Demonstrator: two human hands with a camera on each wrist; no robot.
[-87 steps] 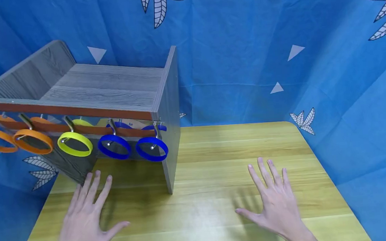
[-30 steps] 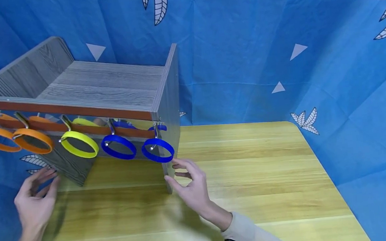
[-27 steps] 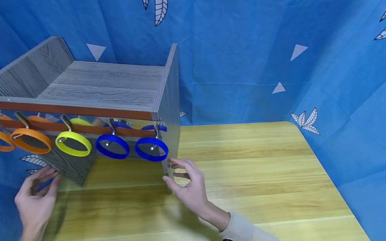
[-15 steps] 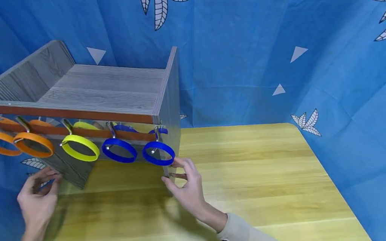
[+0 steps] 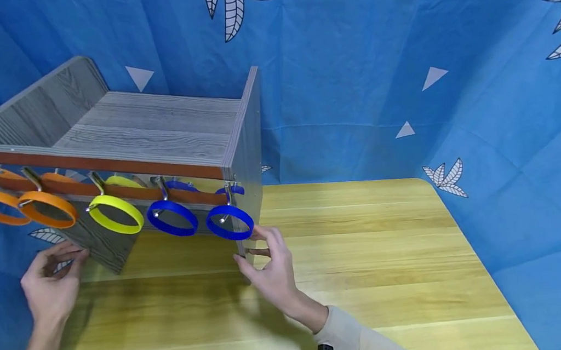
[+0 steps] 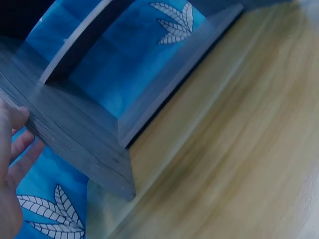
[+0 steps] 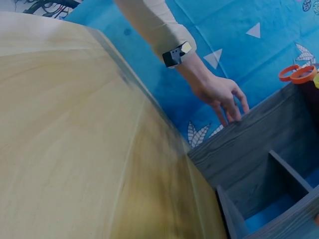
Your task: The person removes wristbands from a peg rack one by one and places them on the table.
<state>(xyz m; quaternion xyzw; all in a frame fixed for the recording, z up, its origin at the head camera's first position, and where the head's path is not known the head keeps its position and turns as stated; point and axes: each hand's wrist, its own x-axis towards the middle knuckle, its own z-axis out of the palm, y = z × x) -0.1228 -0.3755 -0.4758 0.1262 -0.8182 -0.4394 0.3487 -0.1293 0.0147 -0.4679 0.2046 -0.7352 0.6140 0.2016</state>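
A grey wood-grain shelf unit [image 5: 157, 121] stands at the left of the table. My left hand [image 5: 54, 289] holds the front edge of its left side panel [image 6: 75, 137]; in the left wrist view the thumb lies on one face of the panel and the fingers reach behind it. On the other side, my right hand [image 5: 273, 269] pinches the right side panel [image 5: 249, 150] low down, thumb at the front edge and fingers outside. Hooks along the front carry orange rings [image 5: 47, 208], a yellow ring [image 5: 115, 214] and blue rings [image 5: 172, 218].
Below and to the right of the shelf spreads the wooden table [image 5: 366, 256]. A blue curtain [image 5: 341, 71] with leaf and triangle prints hangs behind and at the sides. Mirrored ring shapes show behind the hooks.
Both hands have gone from spread flat above the table to the shelf's two side panels, and their fingers have closed on the edges. The hanging rings sway slightly; the shelf stays about where it was.
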